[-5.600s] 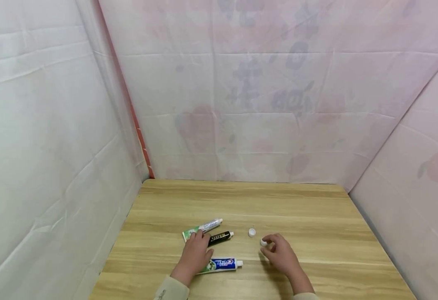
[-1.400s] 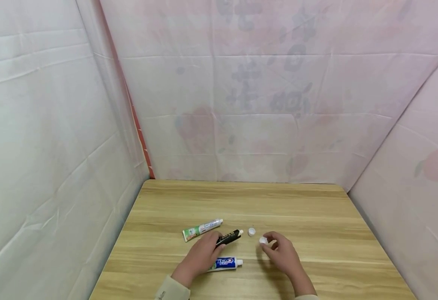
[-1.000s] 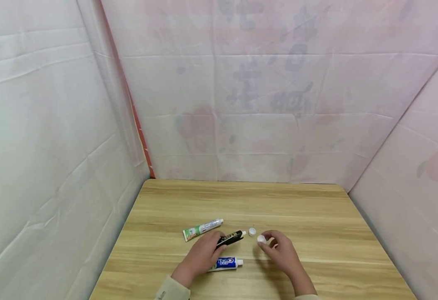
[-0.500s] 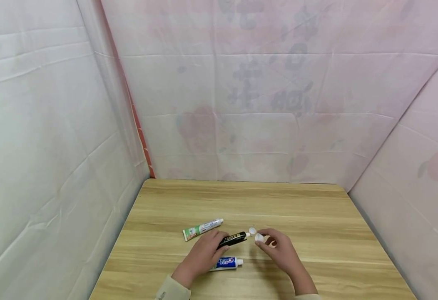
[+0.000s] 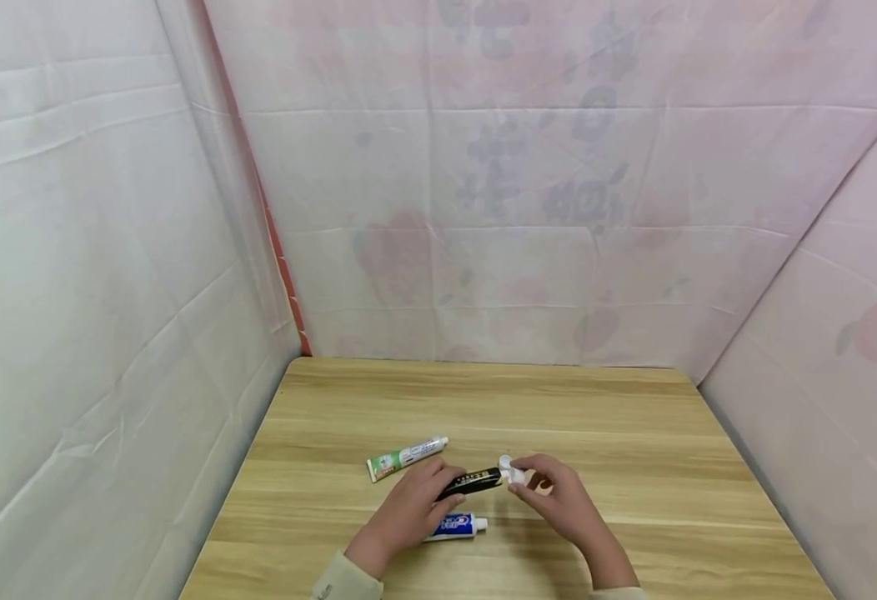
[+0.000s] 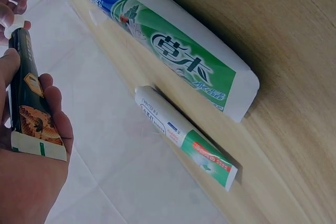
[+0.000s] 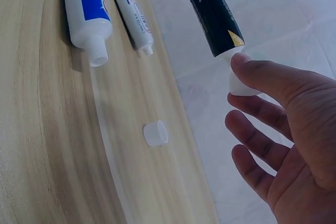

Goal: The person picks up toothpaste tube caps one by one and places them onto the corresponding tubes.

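My left hand (image 5: 412, 504) grips a black toothpaste tube (image 7: 212, 17), its nozzle end toward the right. Between thumb and forefinger, my right hand (image 5: 562, 496) pinches a white cap (image 7: 242, 85) right at the tube's nozzle; the right wrist view shows the other fingers loosely bent and holding nothing. A blue, green and white toothpaste tube (image 6: 173, 45) lies on the table, uncapped, partly behind my left hand in the head view. Farther back lies a smaller green and white tube (image 5: 408, 458), also without a cap.
A second white cap (image 7: 156, 133) rests on the wooden table (image 5: 618, 433), just beyond my right fingertips. White printed sheets (image 5: 513, 250) stand as walls behind the table and along both sides.
My left hand has picked up the black tube and brought it right. My right hand has moved the pinched cap left, so cap and nozzle now meet.
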{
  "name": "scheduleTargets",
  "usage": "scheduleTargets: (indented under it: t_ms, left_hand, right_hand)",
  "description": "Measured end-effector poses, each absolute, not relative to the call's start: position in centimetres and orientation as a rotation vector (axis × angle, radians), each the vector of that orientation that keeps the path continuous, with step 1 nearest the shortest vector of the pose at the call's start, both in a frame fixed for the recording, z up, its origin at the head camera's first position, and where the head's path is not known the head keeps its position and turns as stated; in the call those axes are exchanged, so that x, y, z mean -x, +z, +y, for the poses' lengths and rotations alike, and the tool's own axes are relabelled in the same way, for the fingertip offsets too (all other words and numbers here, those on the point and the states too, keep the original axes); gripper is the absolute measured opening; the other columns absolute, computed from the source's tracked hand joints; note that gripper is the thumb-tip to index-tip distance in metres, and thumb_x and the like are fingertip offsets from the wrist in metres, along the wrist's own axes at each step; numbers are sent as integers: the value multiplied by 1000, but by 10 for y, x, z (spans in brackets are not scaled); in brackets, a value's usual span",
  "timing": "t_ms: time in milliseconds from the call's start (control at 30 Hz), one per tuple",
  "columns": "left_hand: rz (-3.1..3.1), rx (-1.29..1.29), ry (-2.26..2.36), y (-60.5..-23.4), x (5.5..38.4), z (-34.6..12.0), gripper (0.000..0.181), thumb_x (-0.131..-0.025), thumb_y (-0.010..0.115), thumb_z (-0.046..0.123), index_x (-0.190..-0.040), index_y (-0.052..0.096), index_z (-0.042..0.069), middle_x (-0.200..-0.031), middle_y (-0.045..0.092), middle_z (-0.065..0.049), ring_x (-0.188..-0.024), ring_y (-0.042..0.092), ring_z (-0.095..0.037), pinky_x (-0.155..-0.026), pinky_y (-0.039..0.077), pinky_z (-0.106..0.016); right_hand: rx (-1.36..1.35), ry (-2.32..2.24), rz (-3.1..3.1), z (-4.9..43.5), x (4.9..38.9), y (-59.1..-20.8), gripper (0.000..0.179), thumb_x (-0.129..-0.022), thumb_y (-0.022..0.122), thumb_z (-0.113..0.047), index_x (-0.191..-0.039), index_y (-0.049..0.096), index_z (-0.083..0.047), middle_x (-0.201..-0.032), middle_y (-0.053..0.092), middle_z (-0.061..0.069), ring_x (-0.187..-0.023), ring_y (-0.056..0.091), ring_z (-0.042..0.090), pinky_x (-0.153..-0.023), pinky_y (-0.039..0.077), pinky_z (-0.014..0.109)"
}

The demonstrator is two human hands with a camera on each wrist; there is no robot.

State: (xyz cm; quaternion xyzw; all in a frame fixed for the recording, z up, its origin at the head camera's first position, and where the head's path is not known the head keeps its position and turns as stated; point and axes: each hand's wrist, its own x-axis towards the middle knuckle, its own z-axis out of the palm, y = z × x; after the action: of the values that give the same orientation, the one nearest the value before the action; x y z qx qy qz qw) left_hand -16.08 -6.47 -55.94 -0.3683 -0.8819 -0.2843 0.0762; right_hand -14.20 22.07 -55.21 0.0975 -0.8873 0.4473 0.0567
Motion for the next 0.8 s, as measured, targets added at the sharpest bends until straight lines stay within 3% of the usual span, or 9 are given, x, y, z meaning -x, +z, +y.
scheduleTargets:
  t_ms: [267, 567, 800]
  left_hand:
    - [-2582, 1135, -877, -558, 159, -61, 33, -103, 72, 27, -134, 70, 15, -109, 66, 7, -93, 53, -5, -83, 49, -25]
    - [-2542, 1158, -841, -556, 157, -61, 35, -103, 71, 28, -136, 70, 15, -107, 65, 8, -91, 52, -4, -82, 48, -23]
    - [-2528, 1172, -850, -557, 156, -60, 36, -104, 71, 29, -138, 68, 17, -109, 66, 7, -94, 55, -4, -84, 50, -25]
  right_hand:
    - [-390, 1334, -2653, 221, 142, -552, 28, -91, 86, -19, -118, 79, -14, -111, 77, -3, -79, 64, 2, -76, 53, 28]
    - [-445, 1331, -2672, 222, 140, -548, 25, -92, 85, -20, -116, 78, -19, -110, 76, -4, -79, 64, 3, -76, 51, 27]
    - [-520, 1348, -2672, 221, 137, -545, 24, -93, 83, -17, -117, 77, -14, -111, 76, -1, -79, 65, 6, -75, 51, 28]
